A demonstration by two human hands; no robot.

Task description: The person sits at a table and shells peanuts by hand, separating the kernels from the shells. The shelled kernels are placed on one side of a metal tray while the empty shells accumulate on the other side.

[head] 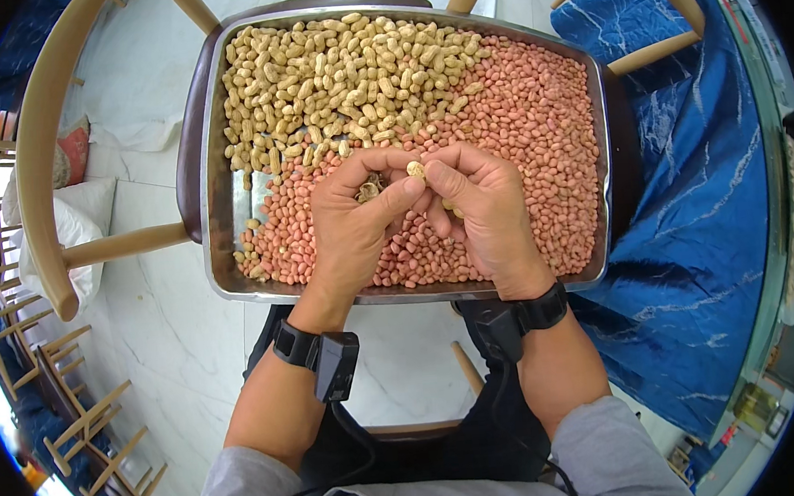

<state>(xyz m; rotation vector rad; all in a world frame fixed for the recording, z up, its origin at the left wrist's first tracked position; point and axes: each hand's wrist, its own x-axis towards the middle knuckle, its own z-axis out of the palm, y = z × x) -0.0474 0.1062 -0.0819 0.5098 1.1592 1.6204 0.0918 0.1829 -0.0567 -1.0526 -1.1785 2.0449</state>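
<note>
My left hand and my right hand meet over a rectangular metal tray. A peanut in its shell is pinched between the thumbs and fingertips of both. Broken peanut shells lie in the curled fingers of my left hand. Under my right fingers part of another pale peanut shows; most of it is hidden. Unshelled peanuts fill the upper left of the tray. Pink-skinned shelled peanuts cover the right side and the lower part, beneath both hands.
The tray rests on a dark chair seat with a wooden frame. A blue marbled cloth hangs at the right. White sacks lie on the tiled floor at the left, with wooden chairs beyond. Cables run from both wrist devices.
</note>
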